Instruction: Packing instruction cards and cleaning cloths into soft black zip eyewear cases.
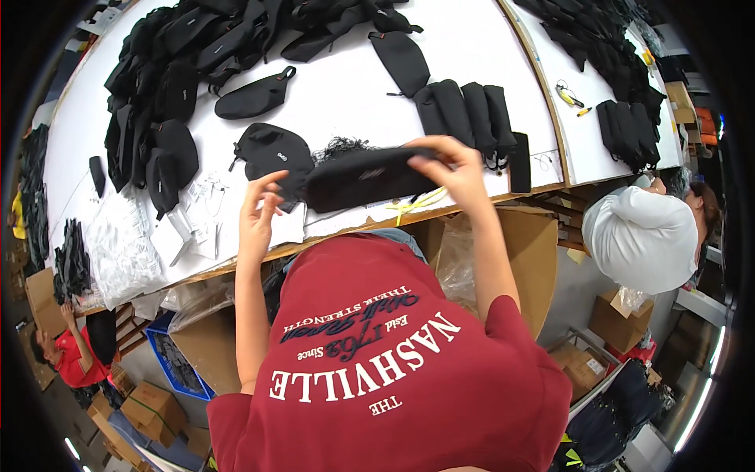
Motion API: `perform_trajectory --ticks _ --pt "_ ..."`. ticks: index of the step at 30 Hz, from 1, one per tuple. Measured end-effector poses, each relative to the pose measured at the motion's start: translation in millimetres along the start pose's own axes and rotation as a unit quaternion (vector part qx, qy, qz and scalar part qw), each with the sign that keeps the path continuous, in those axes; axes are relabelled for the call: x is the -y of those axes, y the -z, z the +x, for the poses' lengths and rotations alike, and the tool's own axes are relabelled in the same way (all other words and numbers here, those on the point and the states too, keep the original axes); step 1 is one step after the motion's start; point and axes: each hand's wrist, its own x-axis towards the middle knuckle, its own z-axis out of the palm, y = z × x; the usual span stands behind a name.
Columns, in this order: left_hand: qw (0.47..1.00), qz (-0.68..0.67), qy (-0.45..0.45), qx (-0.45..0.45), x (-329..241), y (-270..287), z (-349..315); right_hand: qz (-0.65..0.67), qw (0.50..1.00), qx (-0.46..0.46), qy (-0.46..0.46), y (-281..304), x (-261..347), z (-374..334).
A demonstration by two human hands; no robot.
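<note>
My right hand (456,169) grips the right end of a long black fabric pouch (366,181) with thumb and fingers. The pouch is held over the near edge of the table, slightly blurred, with a small pale mark on its face. My left hand (263,206) is off the pouch's left end, fingers apart and holding nothing. Just beyond that hand lies another black pouch (271,151), partly hidden. A tangle of black threads (340,147) shows behind the held pouch. Below it, a yellow strip or tool (417,204) lies at the table edge.
A large heap of black pouches (228,47) covers the far left of the white table (330,94). Rolled pouches (456,114) stand in a row at right. Clear plastic packets (122,244) lie at left. Cardboard boxes (523,267) sit under the edge. Two people work nearby.
</note>
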Motion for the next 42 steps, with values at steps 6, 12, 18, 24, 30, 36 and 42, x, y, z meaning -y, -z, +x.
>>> perform_trajectory --ticks 6,12,18,24,30,36,42 --pt "0.923 0.346 0.067 -0.154 93.9 37.9 -16.1 -0.224 0.87 -0.413 0.153 120.4 -51.9 5.8" --pt "0.865 0.481 0.042 -0.137 142.4 43.8 -19.2 -0.44 0.828 -0.326 -0.122 176.5 -127.7 8.5" --pt "0.881 0.436 0.101 -0.155 146.7 59.7 -18.8 -0.45 0.772 -0.447 0.041 129.4 -87.5 27.4" --pt "0.892 0.373 0.107 -0.231 151.6 73.3 -24.2 -0.379 0.915 -0.11 0.078 -8.5 -114.7 43.9" --pt "0.933 0.171 0.109 -0.296 147.9 96.7 -31.1 -0.441 0.896 -0.013 0.05 -45.8 -145.3 81.1" --pt "0.919 -0.062 0.113 -0.372 106.9 99.6 -36.7 -0.386 0.92 -0.01 0.064 -34.8 -124.6 88.7" --pt "0.913 -0.182 0.119 -0.346 76.4 79.9 -24.9 -0.487 0.872 0.033 0.041 -33.6 -142.9 76.1"
